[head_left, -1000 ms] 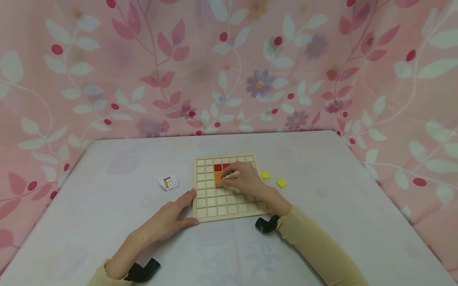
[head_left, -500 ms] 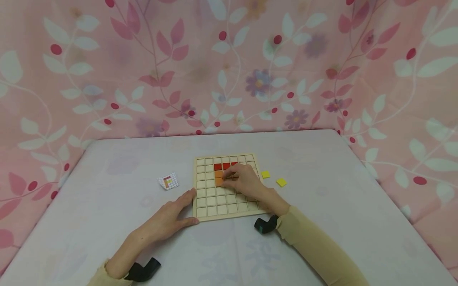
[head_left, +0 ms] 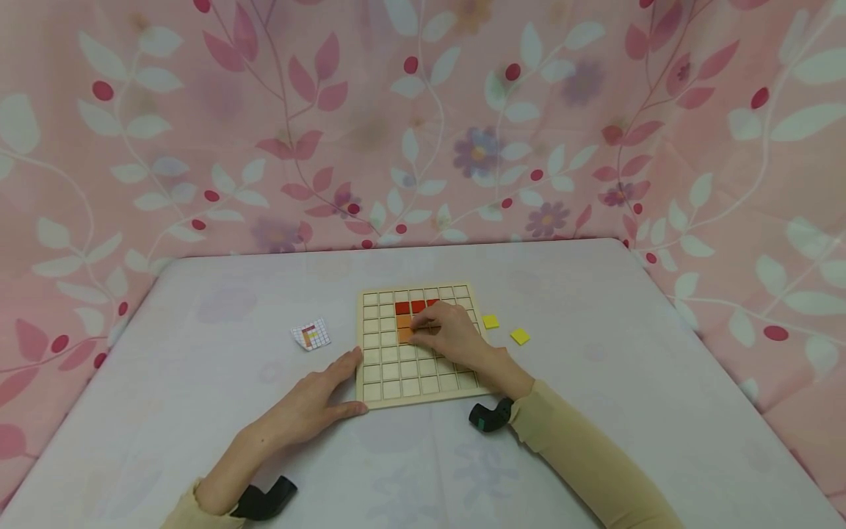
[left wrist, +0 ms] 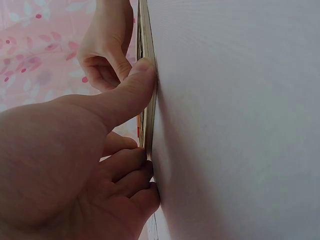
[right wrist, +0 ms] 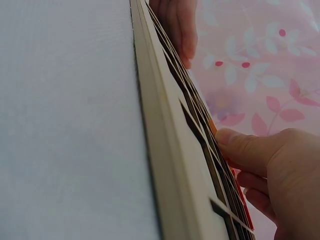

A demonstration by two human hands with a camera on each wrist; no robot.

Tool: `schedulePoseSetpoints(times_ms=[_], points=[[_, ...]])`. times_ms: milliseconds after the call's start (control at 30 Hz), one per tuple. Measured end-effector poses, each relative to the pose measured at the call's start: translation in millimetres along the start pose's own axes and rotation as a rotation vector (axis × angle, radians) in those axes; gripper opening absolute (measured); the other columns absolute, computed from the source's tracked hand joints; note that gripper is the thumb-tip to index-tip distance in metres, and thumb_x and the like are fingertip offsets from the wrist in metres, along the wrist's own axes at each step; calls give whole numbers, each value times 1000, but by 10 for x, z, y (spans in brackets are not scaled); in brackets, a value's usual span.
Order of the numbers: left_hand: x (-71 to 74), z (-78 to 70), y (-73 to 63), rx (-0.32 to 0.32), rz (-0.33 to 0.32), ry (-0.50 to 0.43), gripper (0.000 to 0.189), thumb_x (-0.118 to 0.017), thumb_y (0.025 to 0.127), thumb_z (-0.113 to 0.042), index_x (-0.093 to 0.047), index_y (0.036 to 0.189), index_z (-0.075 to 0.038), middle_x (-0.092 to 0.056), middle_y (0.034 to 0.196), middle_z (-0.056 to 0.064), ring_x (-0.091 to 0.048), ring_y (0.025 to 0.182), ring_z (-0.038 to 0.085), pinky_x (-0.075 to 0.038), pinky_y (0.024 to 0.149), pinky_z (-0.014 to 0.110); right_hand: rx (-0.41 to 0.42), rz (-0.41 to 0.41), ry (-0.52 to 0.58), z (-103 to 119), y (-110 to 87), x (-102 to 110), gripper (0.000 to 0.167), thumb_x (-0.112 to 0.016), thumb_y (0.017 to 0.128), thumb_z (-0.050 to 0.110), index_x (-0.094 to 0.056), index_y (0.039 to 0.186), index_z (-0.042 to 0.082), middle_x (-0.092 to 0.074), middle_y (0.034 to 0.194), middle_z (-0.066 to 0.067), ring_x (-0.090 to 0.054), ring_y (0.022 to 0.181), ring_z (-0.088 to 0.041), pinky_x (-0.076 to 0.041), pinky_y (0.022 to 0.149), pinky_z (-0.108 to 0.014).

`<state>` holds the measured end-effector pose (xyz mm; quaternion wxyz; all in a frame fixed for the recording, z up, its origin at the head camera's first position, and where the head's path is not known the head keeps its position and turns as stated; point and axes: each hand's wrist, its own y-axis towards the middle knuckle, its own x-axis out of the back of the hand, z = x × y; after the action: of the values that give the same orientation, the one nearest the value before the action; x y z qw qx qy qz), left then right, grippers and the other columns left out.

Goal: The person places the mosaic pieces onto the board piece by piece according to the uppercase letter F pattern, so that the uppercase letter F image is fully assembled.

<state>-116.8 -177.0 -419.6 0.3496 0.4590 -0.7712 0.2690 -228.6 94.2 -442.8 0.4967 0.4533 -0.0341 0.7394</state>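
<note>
A square wooden grid board point(head_left: 410, 388) lies on the table in the head view. Across its upper middle runs a row of red tiles point(head_left: 418, 306). Under the leftmost red one sit two orange tiles point(head_left: 404, 321), one below the other. My right hand point(head_left: 456, 336) reaches over the board, thumb and forefinger at the lower orange tile point(head_left: 404, 336), seemingly pinching it. The palm side and part of the red row are hidden there. At the board's near left corner my left hand point(head_left: 307, 404) rests, fingers along the left edge and thumb point(left wrist: 135, 90) against the corner.
Two loose yellow tiles point(head_left: 490, 322) lie just right of the board. Left of it is a small creased paper card point(head_left: 311, 335) with a coloured grid pattern. A pale cloth covers the table point(head_left: 595, 316); flowered pink fabric point(head_left: 370, 132) hangs behind.
My right hand has shifted slightly toward me; more of the red row and a line between the two orange tiles now show. The left hand stays at the corner.
</note>
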Motion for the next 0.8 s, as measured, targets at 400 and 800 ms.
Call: schedulePoseSetpoints(times_ms=[400,800], points=[[-3,10,-1,-11,-3,1,88,-72,91,-41,-27,158,-5,-30,161,17,-28,149,34,-30,117,53,-21,-12,-4,25,-3,5,23,-88,77,19,-78,95,8,-76,89,-2,-68,90,-17,-54,81,-32],[-6,20,2,-13,-6,3,88,-72,90,-41,-28,157,-5,-30,161,17,-28,149,35,-30,117,54,11,-20,-14,10,-8,-16,23,-87,77,20,-78,95,8,-76,90,-1,-68,90,-17,-51,84,-35]])
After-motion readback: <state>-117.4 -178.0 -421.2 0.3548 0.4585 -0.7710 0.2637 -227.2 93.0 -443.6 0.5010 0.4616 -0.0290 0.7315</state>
